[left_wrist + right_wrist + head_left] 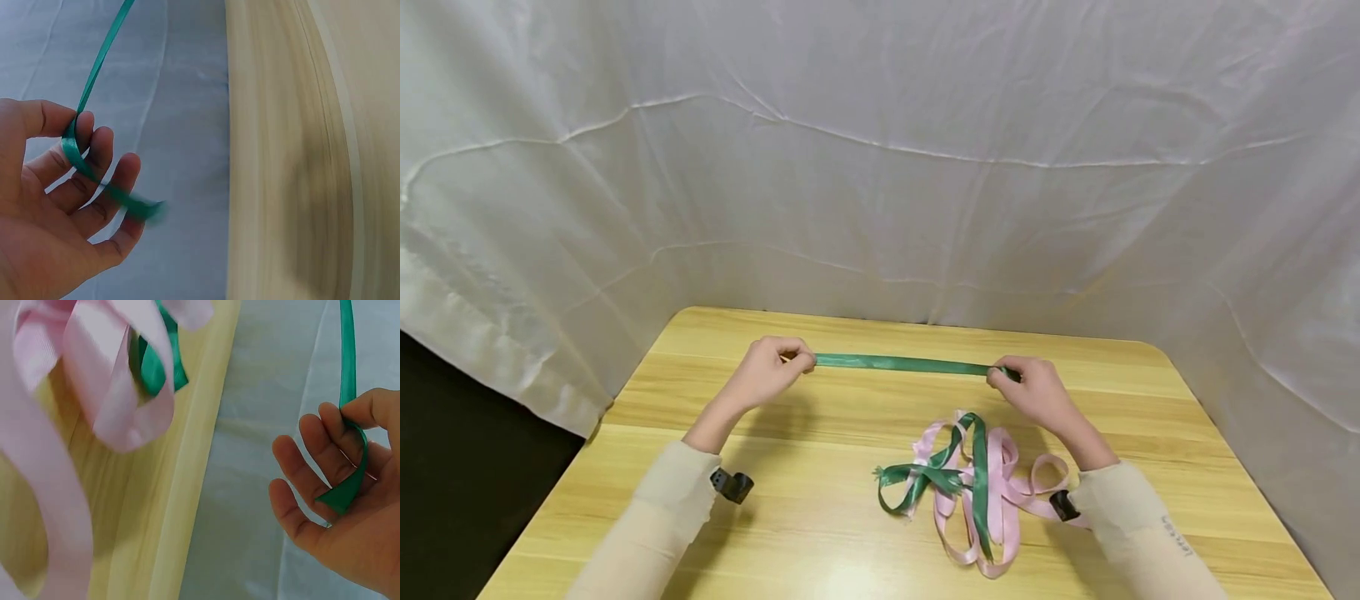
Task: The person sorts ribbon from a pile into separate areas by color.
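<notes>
We note a table (pixel 827 454), pale yellow wood with streaked grain and rounded far corners. White curtain (pixel 880 212) hangs behind it and along both sides, creased, a wavy ridge crossing the cloth. At left we see its lower edge slanting down, with a black area (pixel 467 467) beneath. Right of centre on the wood lies a loose heap: pink ribbon (pixel 995 479) in open loops, dark green strips (pixel 981 487) tangled among them, some ends frayed. Right wrist view: we find pink loops large at left, green behind.
</notes>
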Available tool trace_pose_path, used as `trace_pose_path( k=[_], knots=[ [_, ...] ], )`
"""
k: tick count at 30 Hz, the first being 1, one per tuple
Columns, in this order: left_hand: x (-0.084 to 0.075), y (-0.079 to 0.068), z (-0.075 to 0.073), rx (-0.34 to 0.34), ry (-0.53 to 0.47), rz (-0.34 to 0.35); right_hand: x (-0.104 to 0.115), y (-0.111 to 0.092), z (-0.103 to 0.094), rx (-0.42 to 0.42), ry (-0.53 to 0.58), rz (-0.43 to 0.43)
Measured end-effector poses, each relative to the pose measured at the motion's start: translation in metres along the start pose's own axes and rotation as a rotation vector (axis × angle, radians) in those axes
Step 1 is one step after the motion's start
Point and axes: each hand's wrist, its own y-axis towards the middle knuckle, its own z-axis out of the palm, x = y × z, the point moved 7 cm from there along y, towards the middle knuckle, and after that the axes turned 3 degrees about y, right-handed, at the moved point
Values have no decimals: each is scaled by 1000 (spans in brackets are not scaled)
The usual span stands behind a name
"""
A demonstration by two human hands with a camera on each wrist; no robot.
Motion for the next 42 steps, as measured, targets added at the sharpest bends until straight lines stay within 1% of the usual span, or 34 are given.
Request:
trace_pose_path(
  k=[4,11,15,17,19,23,29,37,42],
  knots=[
    [14,4,-5,-8,1,-53,-14,2,-6,0,4,38],
    [33,13,-12,-40,53,-76,-35,7,-12,6,13,95],
    [45,21,-13,-51,60,-100,-45,12,-13,15,26,138],
    [51,25,-11,-53,53,-116,-49,14,-13,19,33,162],
    [56,28,-9,-55,34,-148,-51,17,-12,22,41,180],
    [62,34,-5,-71,-2,-202,-52,23,-10,11,51,192],
    [68,42,2,-98,25,-227,-60,34,-2,5,57,229],
    [82,50,19,-86,1,-297,-72,43,10,30,60,282],
    [90,53,24,-89,17,-335,-79,45,15,40,53,313]
  ],
)
